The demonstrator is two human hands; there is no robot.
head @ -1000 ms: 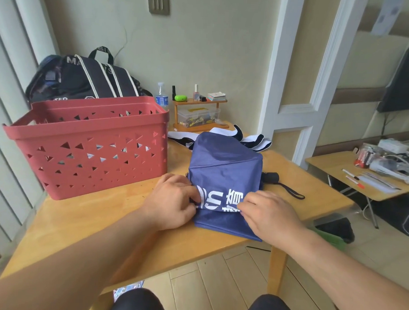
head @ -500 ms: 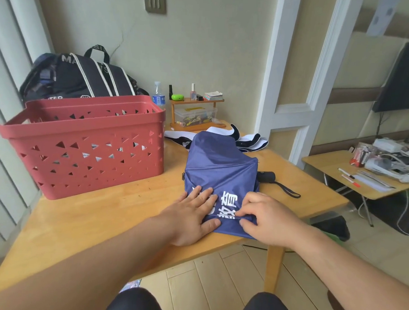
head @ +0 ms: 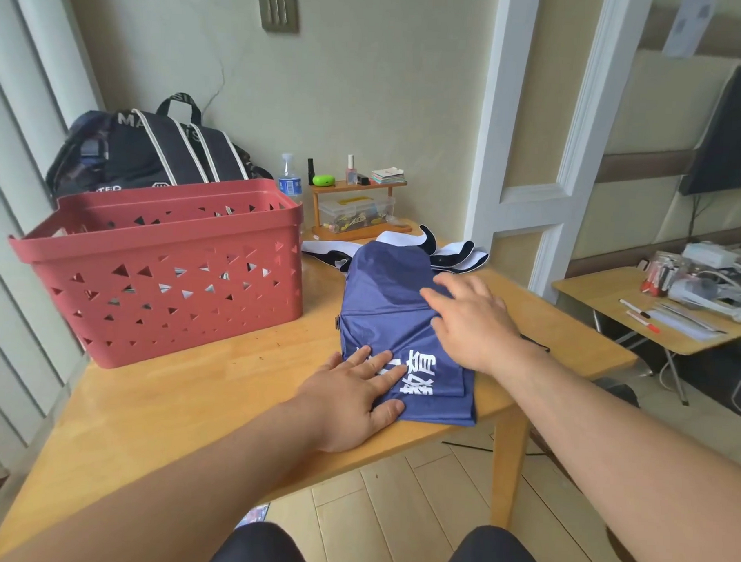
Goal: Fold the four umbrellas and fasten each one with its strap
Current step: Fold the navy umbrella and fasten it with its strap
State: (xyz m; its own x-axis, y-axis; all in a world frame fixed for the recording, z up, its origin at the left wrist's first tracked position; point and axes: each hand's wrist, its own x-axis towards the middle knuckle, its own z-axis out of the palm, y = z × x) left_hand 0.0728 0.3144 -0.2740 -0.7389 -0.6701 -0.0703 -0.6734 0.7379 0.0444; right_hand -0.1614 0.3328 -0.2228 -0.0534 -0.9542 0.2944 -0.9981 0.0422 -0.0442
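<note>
Umbrella canopy (head: 384,307), blue, is being flattened: left hand (head: 351,401) presses its near corner with straight fingers, right hand (head: 475,323) spread flat just beyond. Next, probably roll it and find the strap.

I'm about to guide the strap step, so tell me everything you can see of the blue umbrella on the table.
The blue umbrella lies flat on the wooden table, its thin, slightly shiny navy fabric folded into a long panel with creases and white printed characters near the front end. The left hand presses flat on its near left corner; the right hand, fingers spread, rests on its right side. Its far end overlaps a black-and-white umbrella. No strap shows.
</note>
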